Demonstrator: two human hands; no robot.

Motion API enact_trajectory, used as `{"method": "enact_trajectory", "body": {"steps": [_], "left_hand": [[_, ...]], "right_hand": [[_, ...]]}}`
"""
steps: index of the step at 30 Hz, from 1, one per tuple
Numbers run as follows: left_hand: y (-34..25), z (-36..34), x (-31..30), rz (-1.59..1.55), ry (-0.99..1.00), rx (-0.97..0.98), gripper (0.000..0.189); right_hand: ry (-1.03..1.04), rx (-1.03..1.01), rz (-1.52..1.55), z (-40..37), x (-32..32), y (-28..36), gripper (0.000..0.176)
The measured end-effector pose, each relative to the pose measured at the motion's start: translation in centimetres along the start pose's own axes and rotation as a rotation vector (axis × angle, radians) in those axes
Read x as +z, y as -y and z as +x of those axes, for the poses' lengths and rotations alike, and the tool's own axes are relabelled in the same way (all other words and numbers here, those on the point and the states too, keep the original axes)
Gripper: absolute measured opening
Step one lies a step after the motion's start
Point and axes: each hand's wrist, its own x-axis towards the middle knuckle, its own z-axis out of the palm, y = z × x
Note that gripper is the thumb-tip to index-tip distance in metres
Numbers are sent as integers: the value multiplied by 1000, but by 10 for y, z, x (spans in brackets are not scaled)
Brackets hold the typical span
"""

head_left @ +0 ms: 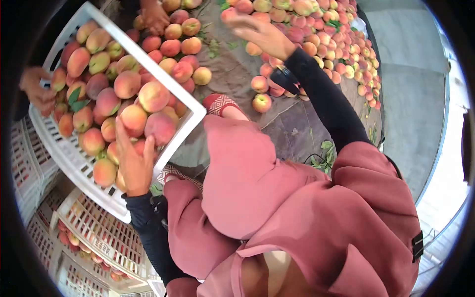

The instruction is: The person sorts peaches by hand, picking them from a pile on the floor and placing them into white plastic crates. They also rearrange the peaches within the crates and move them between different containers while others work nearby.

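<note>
Brown sheeting [232, 72] bears loose peaches [261, 103]; a person in pink [242, 183] spreads the left hand [136, 167] against fruit [127, 84] in a white crate [197, 110], right hand [267, 38] stretched flat above the sheeting.

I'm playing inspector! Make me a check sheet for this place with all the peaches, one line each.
Surface: brown ground sheet, creased.
Job's things: white crate, tilted in view, holding many peaches; loose peaches spread on the sheet.
Clutter: loose leaves on the ground.
Hands: left hand open at the crate's peaches; right hand open near loose ones. Another person's hand is at the crate's far side.
Cables: nothing clearly seen.
Surroundings: more crates lower left, some with peaches.
</note>
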Motion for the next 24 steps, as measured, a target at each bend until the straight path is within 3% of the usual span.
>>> {"method": "enact_trajectory", "body": {"steps": [2,3,4,5,6,8,10,12,13,15,18,19,21,23,24], "left_hand": [[0,0,3,11,20,6,77],[0,-1,4,28,16,-4,77],[-1,-1,4,46,14,-13,77],[-4,-2,3,42,37,-49,78],[-7,-1,3,51,48,-38,78],[-10,-2,5,55,44,-113,79],[-7,-2,8,75,22,-107,81],[-1,-4,11,26,30,-134,81],[2,-7,12,18,24,-146,81],[-4,-4,12,35,-36,-128,82],[-14,-4,12,245,-104,-102,86],[-19,-5,12,252,-100,-137,85],[-29,-4,8,287,-108,-145,84],[-30,-6,9,276,-148,-157,84],[-31,-7,10,266,-160,-149,84]], "right_hand": [[-84,304,-3,-67,-23,-62,45],[-147,339,-62,-104,-21,-94,39],[-229,433,2,-129,-9,-76,42],[-148,406,-465,-146,-7,-91,42],[-159,416,-455,-162,4,-106,42],[-124,292,-866,-179,25,-128,51],[-112,295,-881,-170,27,-143,51],[188,119,-1156,-146,20,-163,50],[193,50,-1120,-115,41,-161,50],[-113,161,-317,-96,25,-134,52],[-342,464,888,-54,26,-70,56],[-297,439,897,-33,29,-36,56],[-82,172,870,4,48,44,57],[235,-27,742,45,76,99,56],[370,-23,608,63,91,124,60]]}}
